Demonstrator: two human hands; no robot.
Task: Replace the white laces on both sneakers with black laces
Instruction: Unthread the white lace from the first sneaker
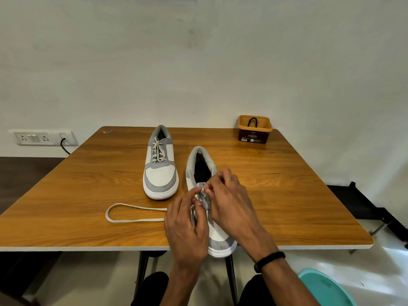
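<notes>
White flat lace (132, 214) loops off near sneaker (220, 237); both hands' fingers (199, 203) pinch it at eyelets.

2 grey-white sneakers: far sneaker (160, 164) laced, near sneaker (210, 202) (toe overhanging) half-unlaced.

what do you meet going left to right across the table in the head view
loose white lace loop → still-laced sneaker → sneaker being worked on, both hands at its laces → tub holding a black lace

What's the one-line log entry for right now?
step: unlacing near sneaker | both hands on white lace | far sneaker laced | black lace in tub
</notes>
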